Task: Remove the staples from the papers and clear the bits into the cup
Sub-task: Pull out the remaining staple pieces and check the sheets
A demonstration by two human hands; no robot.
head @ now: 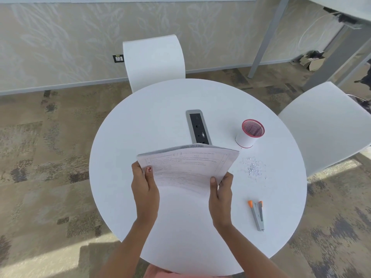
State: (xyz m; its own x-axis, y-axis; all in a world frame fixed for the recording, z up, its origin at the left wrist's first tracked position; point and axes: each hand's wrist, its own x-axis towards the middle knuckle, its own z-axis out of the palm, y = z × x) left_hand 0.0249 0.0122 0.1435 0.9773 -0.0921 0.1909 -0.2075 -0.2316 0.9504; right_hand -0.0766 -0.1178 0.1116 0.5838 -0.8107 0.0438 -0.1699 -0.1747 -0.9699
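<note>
A stack of printed papers (186, 167) is held up above the round white table (140, 121), its far edge curling away from me. My left hand (145, 189) grips its left edge with the thumb on top. My right hand (220, 194) grips its right edge the same way. A scatter of small paper and staple bits (253, 167) lies on the table right of the papers. Beyond the bits stands a pink mesh cup (250, 133) with a white wrap. A grey and orange staple remover (257, 214) lies near my right hand, untouched.
A grey power and data socket panel (198, 126) is set into the table's middle, partly hidden by the papers. White chairs stand at the far side (153, 61) and the right (329, 125). Patterned carpet surrounds the table.
</note>
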